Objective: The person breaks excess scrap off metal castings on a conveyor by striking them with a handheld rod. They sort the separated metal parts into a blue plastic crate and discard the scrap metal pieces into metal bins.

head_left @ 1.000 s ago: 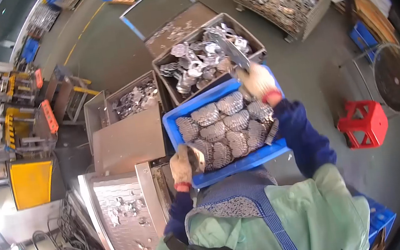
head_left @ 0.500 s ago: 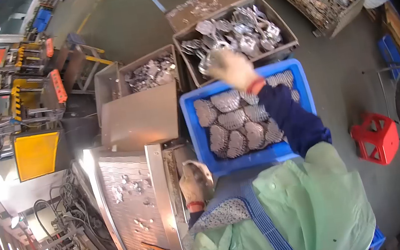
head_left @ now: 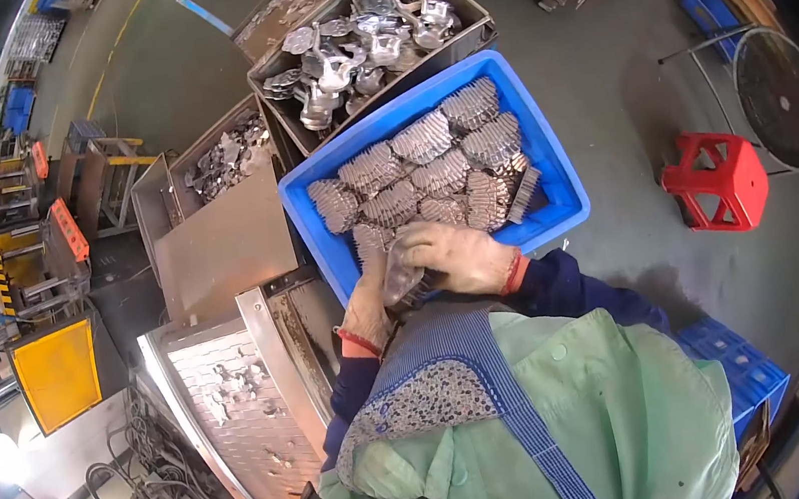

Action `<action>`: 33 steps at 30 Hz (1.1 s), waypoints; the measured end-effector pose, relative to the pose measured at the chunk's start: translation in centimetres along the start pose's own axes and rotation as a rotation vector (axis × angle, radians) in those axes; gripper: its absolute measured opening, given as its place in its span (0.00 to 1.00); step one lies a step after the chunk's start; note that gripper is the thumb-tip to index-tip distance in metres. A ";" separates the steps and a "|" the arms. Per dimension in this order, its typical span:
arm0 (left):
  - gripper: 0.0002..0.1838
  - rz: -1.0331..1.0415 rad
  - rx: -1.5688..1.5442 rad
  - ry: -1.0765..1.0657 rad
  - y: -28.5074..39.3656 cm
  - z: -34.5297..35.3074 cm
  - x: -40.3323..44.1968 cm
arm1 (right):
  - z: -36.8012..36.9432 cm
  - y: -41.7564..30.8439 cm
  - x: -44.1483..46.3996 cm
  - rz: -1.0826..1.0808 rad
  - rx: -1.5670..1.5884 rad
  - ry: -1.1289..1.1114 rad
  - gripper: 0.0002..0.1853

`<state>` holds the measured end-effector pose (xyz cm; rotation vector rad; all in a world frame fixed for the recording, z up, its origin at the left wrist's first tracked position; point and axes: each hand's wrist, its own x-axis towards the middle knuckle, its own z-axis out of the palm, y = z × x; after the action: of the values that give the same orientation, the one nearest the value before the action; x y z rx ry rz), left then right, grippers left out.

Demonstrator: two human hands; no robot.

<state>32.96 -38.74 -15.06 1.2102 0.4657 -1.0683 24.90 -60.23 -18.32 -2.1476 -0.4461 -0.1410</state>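
Note:
Both hands wear pale gloves with red cuffs. They meet over the near edge of a blue plastic bin (head_left: pixel 552 144). Between them is a grey metal casting (head_left: pixel 402 277) with a finned edge, partly covered by the fingers. My left hand (head_left: pixel 364 303) is closed on its left side. My right hand (head_left: pixel 463 253) reaches across from the right, its fingers curled over the top of the same piece. Inside the bin, several similar finned metal castings (head_left: pixel 440 173) lie side by side in rows.
Beyond the bin stands a metal crate (head_left: pixel 472 36) heaped with shiny metal scrap (head_left: pixel 364 52). Left of it, another box holds small scrap (head_left: pixel 231 156). A slatted conveyor (head_left: pixel 224 373) with metal bits runs at my left. A red stool (head_left: pixel 716 180) and a round fan (head_left: pixel 783 98) are on the right.
My right hand has come back from over the scrap crate to the casting in my left hand. My left hand has risen to the bin's near edge. The whole view has turned and shifted.

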 end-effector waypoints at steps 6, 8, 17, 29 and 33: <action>0.50 0.034 0.053 -0.049 -1.3 -2.4 2.1 | 1.7 5.1 -2.2 0.883 0.520 0.181 0.35; 0.48 0.148 0.119 0.082 -2.3 -2.2 1.3 | 3.9 6.5 -2.1 1.009 1.359 0.605 0.35; 0.45 0.084 -0.098 0.192 -7.4 -8.3 0.9 | 9.1 16.6 -3.9 1.112 1.548 0.895 0.22; 0.36 0.094 -0.103 0.151 -8.0 -5.9 -0.2 | 5.2 11.6 -1.9 1.201 1.058 0.822 0.45; 0.29 0.079 -0.196 0.082 -7.7 -5.3 -0.4 | 8.2 15.4 -2.5 1.196 0.851 0.782 0.41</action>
<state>27.43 -33.53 -20.55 1.0922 0.5685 -0.8869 27.65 -62.27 -35.61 -1.0811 1.0508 -0.0687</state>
